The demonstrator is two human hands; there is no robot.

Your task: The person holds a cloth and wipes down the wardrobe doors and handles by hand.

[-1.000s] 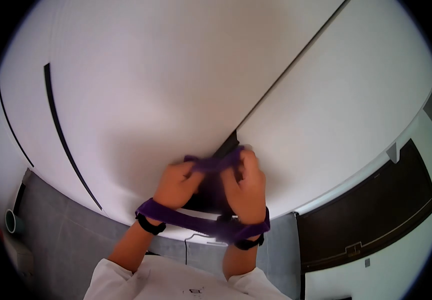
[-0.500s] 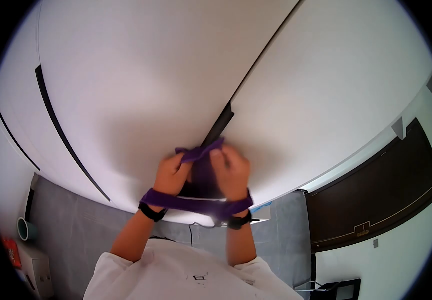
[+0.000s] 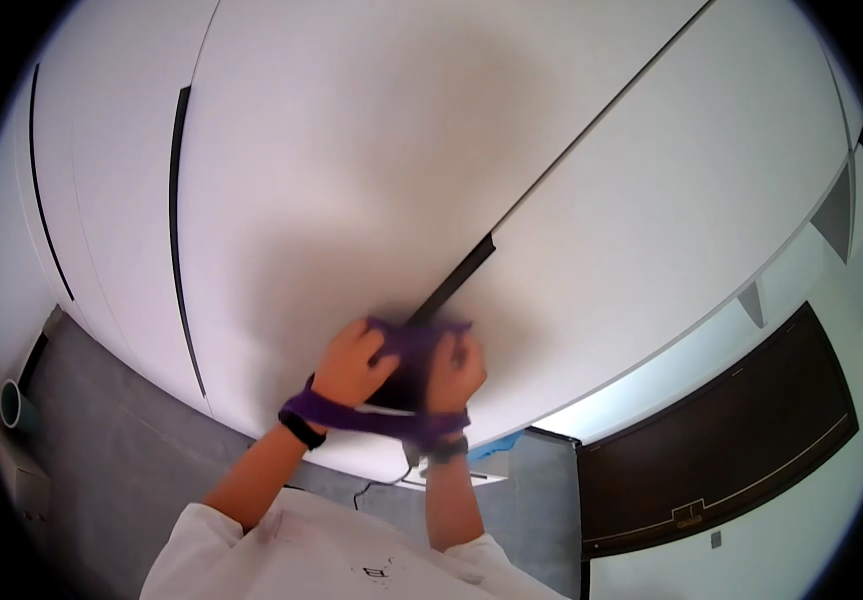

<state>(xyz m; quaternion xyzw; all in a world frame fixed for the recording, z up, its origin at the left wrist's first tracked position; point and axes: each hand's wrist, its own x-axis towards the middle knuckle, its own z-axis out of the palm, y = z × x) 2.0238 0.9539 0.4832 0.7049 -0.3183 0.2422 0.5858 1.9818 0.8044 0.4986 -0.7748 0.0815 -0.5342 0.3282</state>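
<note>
A purple cloth (image 3: 362,420) is stretched between my two hands in front of a white cabinet door. It forms a loop whose lower band passes across both wrists. My left hand (image 3: 350,367) is closed on its upper left edge, fingers curled. My right hand (image 3: 458,374), slightly blurred, pinches the upper right edge. Between them the cloth hangs over the lower end of a black door handle (image 3: 460,277). A black band (image 3: 302,430) circles my left wrist, and a dark watch-like band (image 3: 442,450) my right.
White cabinet doors (image 3: 612,210) fill the upper view, with another black handle (image 3: 176,220) on the left. A dark brown door (image 3: 722,450) stands at the right. On the grey floor (image 3: 142,430) are a teal bin (image 3: 14,405) and a white box with something blue (image 3: 487,465).
The camera view has shifted, so the cabinet handles appear further right. Both hands sit slightly lower against the cabinet and keep their grip on the cloth, whose upper edge has changed shape.
</note>
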